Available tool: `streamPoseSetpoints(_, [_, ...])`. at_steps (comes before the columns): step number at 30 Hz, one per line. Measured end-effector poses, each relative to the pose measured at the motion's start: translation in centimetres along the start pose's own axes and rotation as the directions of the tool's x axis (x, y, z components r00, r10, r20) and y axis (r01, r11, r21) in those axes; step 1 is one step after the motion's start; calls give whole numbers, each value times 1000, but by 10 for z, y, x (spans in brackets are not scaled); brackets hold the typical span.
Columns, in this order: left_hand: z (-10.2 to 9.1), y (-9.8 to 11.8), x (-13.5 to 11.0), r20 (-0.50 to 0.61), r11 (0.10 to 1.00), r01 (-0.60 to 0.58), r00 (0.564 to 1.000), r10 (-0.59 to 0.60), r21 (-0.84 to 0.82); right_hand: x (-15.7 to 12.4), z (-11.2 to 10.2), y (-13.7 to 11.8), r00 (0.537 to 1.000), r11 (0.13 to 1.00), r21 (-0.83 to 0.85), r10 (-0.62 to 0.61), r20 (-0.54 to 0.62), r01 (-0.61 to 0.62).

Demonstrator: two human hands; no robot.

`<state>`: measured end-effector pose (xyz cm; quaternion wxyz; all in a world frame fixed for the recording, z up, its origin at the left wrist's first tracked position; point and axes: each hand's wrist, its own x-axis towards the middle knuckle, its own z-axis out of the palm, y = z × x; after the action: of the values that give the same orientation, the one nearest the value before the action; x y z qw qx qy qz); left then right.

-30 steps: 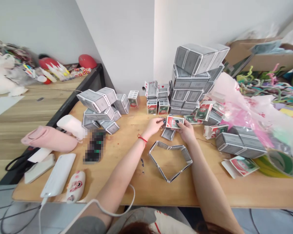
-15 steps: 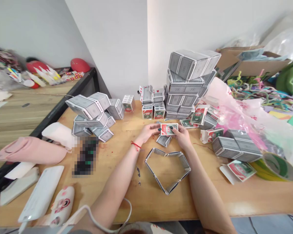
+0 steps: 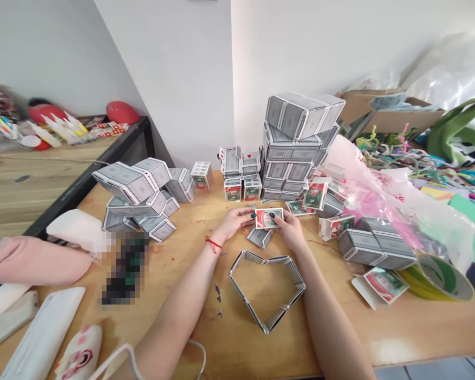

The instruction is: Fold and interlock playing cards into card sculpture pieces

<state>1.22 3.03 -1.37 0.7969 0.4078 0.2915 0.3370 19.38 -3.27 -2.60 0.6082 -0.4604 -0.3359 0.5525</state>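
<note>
Both hands hold one small red, green and white card box [image 3: 268, 217] just above the wooden table [image 3: 190, 253]. My left hand [image 3: 237, 220] grips its left end and my right hand [image 3: 288, 227] grips its right end. A few grey-backed cards [image 3: 260, 237] lie under the box. Nearer to me stands a heart-shaped frame [image 3: 266, 285] made of cards set on edge, between my forearms.
A tall stack of card blocks [image 3: 295, 142] rises behind the hands, a lower pile [image 3: 136, 192] at the left. Loose card boxes [image 3: 382, 284], pink plastic [image 3: 364, 190] and a green tape roll [image 3: 443, 272] lie right. A pink pouch [image 3: 27, 261] and white devices sit left.
The view has shifted, so everything sits a little lower and further left in frame. The hands keep holding the card box in the same place over the table.
</note>
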Motion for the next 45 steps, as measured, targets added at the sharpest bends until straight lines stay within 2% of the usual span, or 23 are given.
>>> streamPoseSetpoints(20, [2,6,-2,5,999,53,999,-53,4,-1,4,-3,999,999,-33,15,-35,-16])
streamPoseSetpoints(34, [-1,9,-5,85,998,56,995,-58,23,-1,3,-2,999,1000,-28,1,-40,-2])
streamPoseSetpoints(45, [0,10,-5,90,998,59,994,-61,21,-1,2,-2,999,999,-53,1,-43,-4])
